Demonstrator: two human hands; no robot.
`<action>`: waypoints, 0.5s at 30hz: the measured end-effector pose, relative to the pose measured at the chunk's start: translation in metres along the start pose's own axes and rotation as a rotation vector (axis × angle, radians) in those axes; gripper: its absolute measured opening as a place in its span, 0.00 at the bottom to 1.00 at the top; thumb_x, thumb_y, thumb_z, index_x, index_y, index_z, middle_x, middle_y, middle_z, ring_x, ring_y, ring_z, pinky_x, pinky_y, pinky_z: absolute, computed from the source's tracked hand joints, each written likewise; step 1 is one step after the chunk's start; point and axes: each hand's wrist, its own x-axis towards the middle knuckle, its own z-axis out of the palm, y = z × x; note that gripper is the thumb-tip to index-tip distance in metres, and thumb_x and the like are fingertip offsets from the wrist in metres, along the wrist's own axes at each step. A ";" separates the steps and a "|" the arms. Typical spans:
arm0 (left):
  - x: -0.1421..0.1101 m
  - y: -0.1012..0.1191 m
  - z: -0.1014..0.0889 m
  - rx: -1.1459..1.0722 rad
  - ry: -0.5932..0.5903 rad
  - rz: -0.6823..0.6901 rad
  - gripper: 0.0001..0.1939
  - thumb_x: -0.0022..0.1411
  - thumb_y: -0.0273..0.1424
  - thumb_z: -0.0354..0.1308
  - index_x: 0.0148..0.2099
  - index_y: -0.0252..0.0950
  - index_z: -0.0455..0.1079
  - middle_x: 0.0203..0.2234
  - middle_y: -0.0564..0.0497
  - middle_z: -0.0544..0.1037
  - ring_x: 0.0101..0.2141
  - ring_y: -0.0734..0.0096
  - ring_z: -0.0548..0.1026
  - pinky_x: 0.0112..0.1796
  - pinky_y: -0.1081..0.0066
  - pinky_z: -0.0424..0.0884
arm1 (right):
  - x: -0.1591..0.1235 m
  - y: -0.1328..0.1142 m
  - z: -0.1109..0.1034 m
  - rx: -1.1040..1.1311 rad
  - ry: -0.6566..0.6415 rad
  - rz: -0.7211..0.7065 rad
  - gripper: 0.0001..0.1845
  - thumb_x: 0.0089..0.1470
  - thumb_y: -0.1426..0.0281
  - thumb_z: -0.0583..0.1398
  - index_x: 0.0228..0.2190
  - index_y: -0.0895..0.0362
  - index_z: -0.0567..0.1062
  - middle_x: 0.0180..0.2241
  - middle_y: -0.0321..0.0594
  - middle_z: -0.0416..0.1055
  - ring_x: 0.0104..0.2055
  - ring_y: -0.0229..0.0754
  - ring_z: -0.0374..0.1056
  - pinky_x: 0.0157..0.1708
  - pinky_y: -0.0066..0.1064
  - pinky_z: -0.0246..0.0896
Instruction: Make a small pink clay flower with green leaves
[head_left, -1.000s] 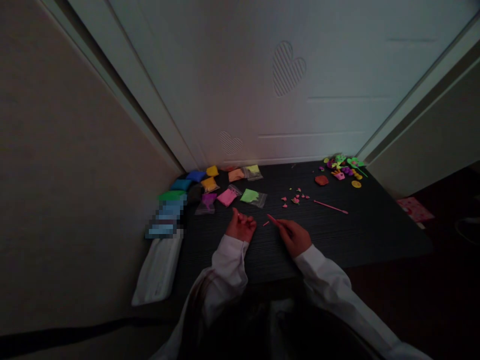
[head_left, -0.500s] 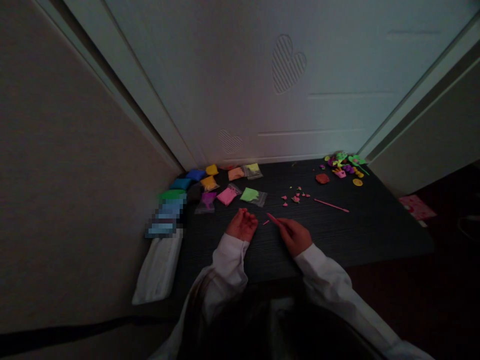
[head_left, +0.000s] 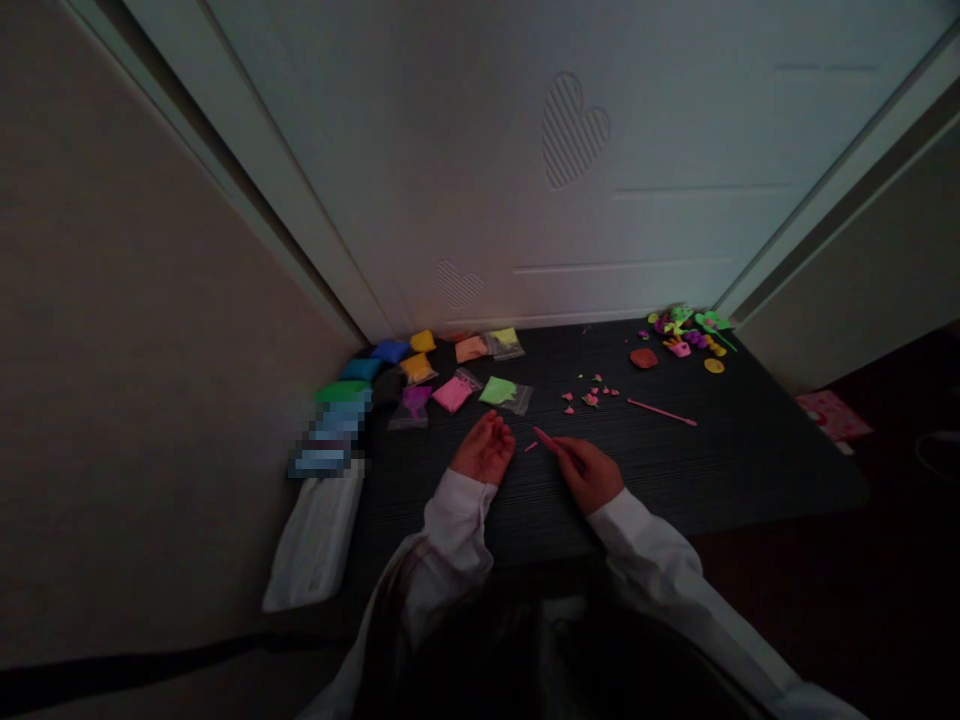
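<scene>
Some near-edge tabletop (head_left: pixel 540 525) bare, right grip (head_left: pixel 594 476) pinching pink tool (head_left: pixel 545 438), left grip (head_left: pixel 484 450) unclear

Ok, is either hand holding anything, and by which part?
The right hand holds a slim pink tool by its near part, the far end sticking out free. Whether the left hand, half-open, holds something small cannot be told.
</scene>
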 end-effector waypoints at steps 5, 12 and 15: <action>0.000 -0.001 -0.002 0.036 -0.016 -0.002 0.06 0.47 0.20 0.55 0.30 0.33 0.68 0.19 0.53 0.72 0.24 0.78 0.70 0.27 0.76 0.65 | 0.001 0.002 -0.002 -0.069 0.023 -0.016 0.15 0.50 0.69 0.49 0.39 0.54 0.68 0.35 0.38 0.70 0.35 0.38 0.65 0.35 0.30 0.57; 0.002 0.001 -0.005 -0.063 -0.133 -0.066 0.06 0.42 0.28 0.60 0.23 0.32 0.65 0.14 0.57 0.67 0.21 0.79 0.67 0.23 0.77 0.64 | 0.000 0.041 -0.038 -0.347 -0.006 0.131 0.12 0.49 0.64 0.50 0.30 0.53 0.71 0.23 0.34 0.70 0.24 0.37 0.64 0.27 0.29 0.52; 0.003 0.001 -0.003 -0.012 -0.122 -0.074 0.05 0.42 0.25 0.60 0.23 0.33 0.66 0.16 0.56 0.69 0.24 0.76 0.69 0.25 0.76 0.65 | -0.003 0.059 -0.057 -0.381 -0.001 0.152 0.12 0.47 0.63 0.51 0.28 0.55 0.71 0.22 0.35 0.69 0.25 0.38 0.64 0.27 0.30 0.52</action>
